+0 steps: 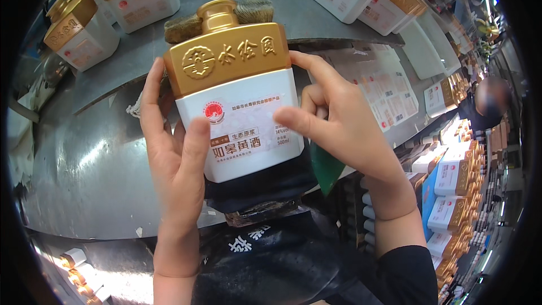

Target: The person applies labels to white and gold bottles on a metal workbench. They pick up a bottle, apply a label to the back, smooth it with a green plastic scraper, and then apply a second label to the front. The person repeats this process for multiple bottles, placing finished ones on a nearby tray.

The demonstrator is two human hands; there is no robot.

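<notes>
A flat, broad bottle (243, 161) with a gold shoulder and neck and a white lower body faces me, tilted slightly, with a printed label on its front. My left hand (169, 147) grips its left side, the thumb lying on the white front. At the right edge, my right hand (339, 110) steadies it with the index finger along the side and the thumb over the label. Below the right hand's curled fingers sticks out a pointed green sheet, like a plastic scraper (326, 166). Behind the bottle's neck lies a worn, rolled pad (254, 11).
Similar bottles (82, 42) stand along the far side of the grey metal table (90, 164). Right of my right hand lies a sheet of labels (389, 87). Farther right, several rows of bottles (451, 214) are stacked, and another person (490, 101) is beyond the table.
</notes>
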